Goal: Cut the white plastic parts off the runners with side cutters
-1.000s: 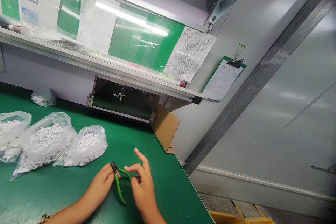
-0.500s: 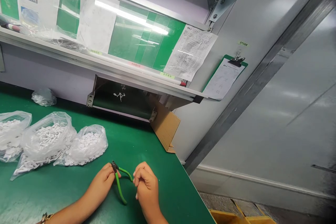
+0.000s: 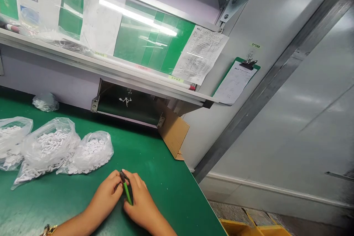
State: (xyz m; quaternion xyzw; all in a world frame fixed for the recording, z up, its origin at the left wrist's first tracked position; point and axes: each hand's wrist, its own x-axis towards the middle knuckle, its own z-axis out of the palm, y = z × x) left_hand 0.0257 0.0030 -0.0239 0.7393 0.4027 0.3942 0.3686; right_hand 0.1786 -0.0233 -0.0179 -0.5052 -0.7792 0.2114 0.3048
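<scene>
Green workbench (image 3: 163, 180), pliers (image 3: 127, 191) between hands (image 3: 103, 197) (image 3: 141, 202)

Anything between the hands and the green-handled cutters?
Nothing. The left hand and the right hand are both already closed on the green-handled cutters, with no object between hand and tool. The nearest other thing, the bag of white discs, lies on the green mat beyond the left hand, apart from it.
</scene>
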